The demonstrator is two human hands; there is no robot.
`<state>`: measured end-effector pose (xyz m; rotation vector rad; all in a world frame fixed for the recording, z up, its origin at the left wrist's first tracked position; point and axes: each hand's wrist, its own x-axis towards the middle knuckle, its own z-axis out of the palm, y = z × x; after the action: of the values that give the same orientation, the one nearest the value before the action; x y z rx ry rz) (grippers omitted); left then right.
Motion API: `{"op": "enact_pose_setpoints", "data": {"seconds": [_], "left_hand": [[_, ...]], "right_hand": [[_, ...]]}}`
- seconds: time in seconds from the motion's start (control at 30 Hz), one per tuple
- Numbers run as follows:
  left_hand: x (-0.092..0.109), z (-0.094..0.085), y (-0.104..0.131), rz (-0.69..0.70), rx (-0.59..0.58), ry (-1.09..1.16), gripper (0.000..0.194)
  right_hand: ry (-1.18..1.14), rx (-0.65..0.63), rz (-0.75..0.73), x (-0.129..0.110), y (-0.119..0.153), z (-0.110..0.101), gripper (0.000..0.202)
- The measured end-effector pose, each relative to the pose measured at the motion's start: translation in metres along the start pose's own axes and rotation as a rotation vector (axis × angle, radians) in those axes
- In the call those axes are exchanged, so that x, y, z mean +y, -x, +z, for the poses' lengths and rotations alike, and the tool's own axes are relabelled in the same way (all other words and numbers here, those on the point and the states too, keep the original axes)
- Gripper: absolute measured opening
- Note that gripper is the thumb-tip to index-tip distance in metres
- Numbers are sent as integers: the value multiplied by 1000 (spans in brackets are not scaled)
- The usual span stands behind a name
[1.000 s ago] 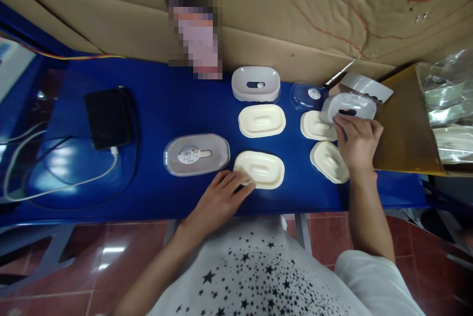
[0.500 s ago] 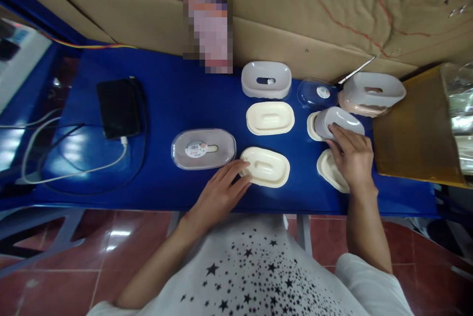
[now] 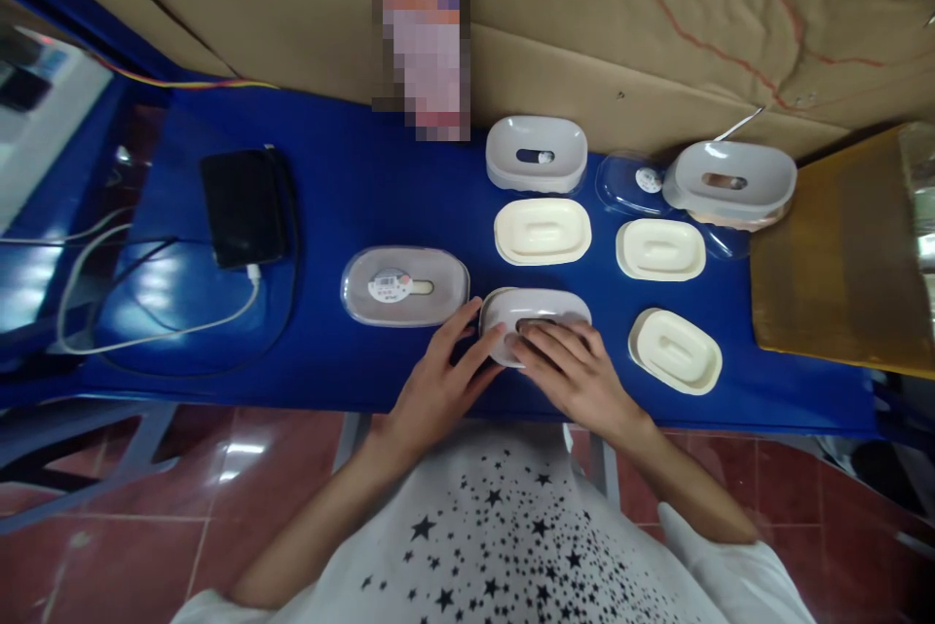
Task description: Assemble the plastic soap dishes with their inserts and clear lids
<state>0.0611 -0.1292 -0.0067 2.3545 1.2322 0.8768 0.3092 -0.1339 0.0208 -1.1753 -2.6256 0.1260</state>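
Observation:
In front of me a glossy grey oval dish with a slot [image 3: 504,310] sits over a cream oval base, of which only a sliver of rim shows. My right hand [image 3: 574,366] is closed on the dish, fingers at its slot and near side. My left hand [image 3: 445,361] grips the dish's left end, its fingers bent around the edge. Just left of it lies a grey oval dish under a clear lid [image 3: 405,287], with a round label. A cream oval base [image 3: 542,231] lies behind my hands. Two more cream bases, a straight one [image 3: 661,249] and a slanted one [image 3: 676,351], lie to the right.
Along the back stand a grey slotted dish [image 3: 537,155], a clear lid with a label [image 3: 628,181] and stacked grey dishes [image 3: 730,181]. A cardboard box [image 3: 825,254] bounds the right side. A black device with cables [image 3: 243,207] lies left; a phone [image 3: 430,50] leans at the back.
My right hand has carried the grey dish from the right side to the cream base before me. Two cream bases at right are now uncovered. My left hand has stayed near the base's left end.

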Motion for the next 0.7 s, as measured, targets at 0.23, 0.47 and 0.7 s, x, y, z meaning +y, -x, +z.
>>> {"op": "enact_pose_setpoints", "data": {"seconds": [0.23,0.47,0.7], "left_hand": [[-3,-3,-6,58,-71,-13,50],[-2,-7,-13,67,-111,-51,45],[-5,-2,-11,62,-103,-45,46]], "right_hand": [[-57,-71,-28,-3,-3,5,48],[14,230,266,89,14,-45,46],[456,241,782,200,53,-78,34]]}}
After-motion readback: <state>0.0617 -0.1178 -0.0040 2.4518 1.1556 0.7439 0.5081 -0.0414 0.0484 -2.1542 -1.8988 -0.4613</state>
